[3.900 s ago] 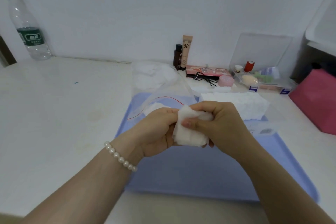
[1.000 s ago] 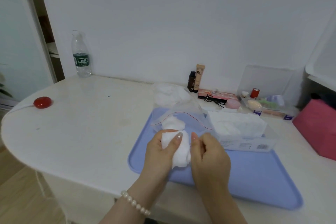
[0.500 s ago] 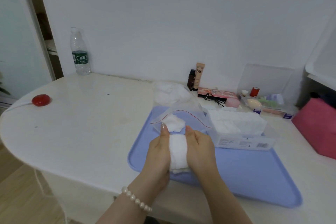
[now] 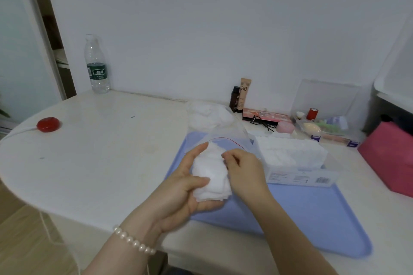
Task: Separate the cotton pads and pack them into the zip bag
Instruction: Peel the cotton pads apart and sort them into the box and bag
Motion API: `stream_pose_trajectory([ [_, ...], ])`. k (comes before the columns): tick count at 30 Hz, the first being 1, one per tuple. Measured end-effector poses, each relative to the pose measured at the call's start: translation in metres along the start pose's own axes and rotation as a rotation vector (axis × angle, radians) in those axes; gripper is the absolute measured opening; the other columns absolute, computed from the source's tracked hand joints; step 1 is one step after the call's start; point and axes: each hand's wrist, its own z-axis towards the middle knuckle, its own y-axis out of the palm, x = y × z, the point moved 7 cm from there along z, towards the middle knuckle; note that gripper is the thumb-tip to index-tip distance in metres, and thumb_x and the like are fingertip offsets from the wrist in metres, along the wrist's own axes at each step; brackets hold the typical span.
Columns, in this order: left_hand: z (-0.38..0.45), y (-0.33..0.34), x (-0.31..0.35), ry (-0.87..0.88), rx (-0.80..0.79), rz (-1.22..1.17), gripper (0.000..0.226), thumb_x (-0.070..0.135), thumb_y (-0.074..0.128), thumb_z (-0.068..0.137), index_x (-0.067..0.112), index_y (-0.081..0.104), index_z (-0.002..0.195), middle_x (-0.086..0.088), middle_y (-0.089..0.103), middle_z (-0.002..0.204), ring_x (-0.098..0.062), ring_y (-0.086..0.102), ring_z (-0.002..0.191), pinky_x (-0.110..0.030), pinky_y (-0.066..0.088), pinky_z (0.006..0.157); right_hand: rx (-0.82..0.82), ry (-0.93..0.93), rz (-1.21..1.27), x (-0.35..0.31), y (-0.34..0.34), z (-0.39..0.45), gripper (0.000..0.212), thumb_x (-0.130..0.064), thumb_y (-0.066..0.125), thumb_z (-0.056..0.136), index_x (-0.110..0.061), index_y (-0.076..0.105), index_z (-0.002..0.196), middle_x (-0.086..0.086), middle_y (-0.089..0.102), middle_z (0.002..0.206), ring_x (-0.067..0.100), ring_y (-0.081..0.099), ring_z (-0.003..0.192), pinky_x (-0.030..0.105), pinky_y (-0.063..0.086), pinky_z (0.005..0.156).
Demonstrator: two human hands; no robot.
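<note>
A stack of white cotton pads (image 4: 211, 174) lies in the palm of my left hand (image 4: 178, 194), with the thumb over its lower edge. My right hand (image 4: 243, 169) pinches the stack's upper right edge with curled fingers. Both hands hover over the near left part of the blue tray (image 4: 312, 219). Just behind them stands the clear zip bag (image 4: 225, 134) with a red seal line, its mouth open toward me and white pads inside. To the right, a clear box of cotton pads (image 4: 292, 158) rests on the tray.
A water bottle (image 4: 96, 67) stands at the back left, a red round object (image 4: 48, 124) on a cord near the table's left edge. Cosmetics tubes (image 4: 242, 95), a palette and a clear organiser (image 4: 324, 127) line the wall. A pink box (image 4: 388, 158) sits at the right.
My left hand has turned palm up and now cradles the stack, which was squeezed upright between both hands. My right hand has shifted to pinch the top edge. The view has dropped slightly.
</note>
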Motion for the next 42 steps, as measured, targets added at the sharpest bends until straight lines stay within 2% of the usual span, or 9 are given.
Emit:
stream_pose_trajectory([
  [4, -0.006, -0.013, 0.008, 0.033, 0.069, 0.080, 0.051, 0.002, 0.047, 0.093, 0.043, 0.053, 0.122, 0.000, 0.072, 0.104, -0.024, 0.070, 0.078, -0.041, 0.059, 0.064, -0.101, -0.090, -0.282, 0.004, 0.029, 0.025, 0.025, 0.004, 0.042, 0.083, -0.003, 0.047, 0.060, 0.019, 0.052, 0.072, 0.034, 0.046, 0.071, 0.033, 0.026, 0.058],
  [9, -0.005, -0.030, 0.006, 0.061, 0.191, 0.211, 0.051, 0.007, 0.053, 0.092, 0.039, 0.044, 0.131, -0.002, 0.068, 0.111, -0.019, 0.071, 0.080, -0.039, 0.058, 0.063, -0.131, 0.055, -0.511, 0.024, 0.055, 0.057, 0.035, -0.026, 0.040, 0.097, -0.005, 0.046, 0.125, 0.014, 0.050, 0.126, 0.030, 0.046, 0.117, 0.033, 0.037, 0.091],
  [14, -0.004, -0.037, 0.003, 0.049, 0.226, 0.230, 0.057, 0.001, 0.054, 0.091, 0.037, 0.041, 0.133, -0.006, 0.069, 0.104, -0.021, 0.070, 0.076, -0.040, 0.058, 0.061, -0.181, 0.223, -0.592, 0.029, 0.056, 0.070, 0.030, -0.031, 0.053, 0.089, -0.017, 0.056, 0.116, 0.003, 0.060, 0.119, 0.024, 0.054, 0.111, 0.029, 0.038, 0.080],
  [18, -0.004, -0.041, 0.004, 0.064, 0.272, 0.189, 0.051, 0.002, 0.054, 0.091, 0.032, 0.043, 0.131, -0.007, 0.065, 0.109, -0.020, 0.071, 0.072, -0.038, 0.057, 0.057, -0.191, 0.333, -0.378, 0.036, 0.054, 0.065, 0.026, -0.022, 0.058, 0.084, -0.019, 0.059, 0.110, 0.003, 0.061, 0.112, 0.025, 0.056, 0.107, 0.027, 0.040, 0.082],
  [22, -0.002, -0.048, 0.006, 0.082, 0.313, 0.175, 0.040, 0.003, 0.056, 0.090, 0.018, 0.048, 0.126, -0.010, 0.064, 0.108, -0.020, 0.071, 0.071, -0.035, 0.056, 0.055, -0.089, 0.229, 0.081, 0.018, 0.038, 0.040, 0.025, 0.001, 0.059, 0.076, -0.018, 0.045, 0.066, -0.002, 0.051, 0.071, 0.019, 0.049, 0.076, 0.023, 0.038, 0.056],
  [28, -0.002, -0.049, 0.024, 0.183, 0.358, 0.108, 0.023, 0.001, 0.054, 0.088, 0.006, 0.053, 0.111, -0.014, 0.064, 0.101, -0.017, 0.070, 0.065, -0.030, 0.055, 0.049, -0.067, 0.215, 0.648, 0.000, -0.008, -0.007, 0.014, -0.006, 0.066, 0.083, -0.004, 0.057, 0.094, 0.005, 0.066, 0.072, 0.019, 0.061, 0.054, 0.032, 0.051, 0.053],
  [33, 0.010, -0.038, 0.015, 0.179, 0.383, 0.186, 0.031, -0.001, 0.060, 0.085, 0.002, 0.055, 0.115, -0.016, 0.068, 0.100, -0.020, 0.070, 0.072, -0.030, 0.058, 0.060, -0.108, 0.310, 0.841, 0.009, -0.023, -0.016, 0.009, -0.015, 0.046, 0.097, -0.008, 0.048, 0.092, 0.012, 0.055, 0.061, 0.018, 0.041, 0.037, 0.020, 0.027, 0.035],
  [37, 0.020, -0.019, -0.001, 0.145, 0.353, 0.249, 0.053, 0.000, 0.075, 0.071, 0.001, 0.056, 0.121, -0.019, 0.068, 0.108, -0.032, 0.068, 0.094, -0.043, 0.054, 0.085, -0.189, 0.295, 0.926, 0.008, -0.024, -0.025, 0.021, -0.002, 0.053, 0.066, -0.009, 0.046, 0.085, 0.011, 0.055, 0.069, 0.020, 0.045, 0.042, 0.018, 0.029, 0.037],
  [42, 0.023, -0.003, -0.008, 0.172, 0.336, 0.166, 0.048, 0.001, 0.073, 0.075, 0.005, 0.052, 0.118, -0.016, 0.070, 0.103, -0.030, 0.070, 0.089, -0.044, 0.055, 0.083, -0.232, 0.100, 0.825, 0.003, -0.037, -0.036, 0.036, -0.002, 0.063, 0.062, -0.008, 0.058, 0.097, 0.005, 0.067, 0.073, 0.021, 0.059, 0.056, 0.023, 0.041, 0.039],
])
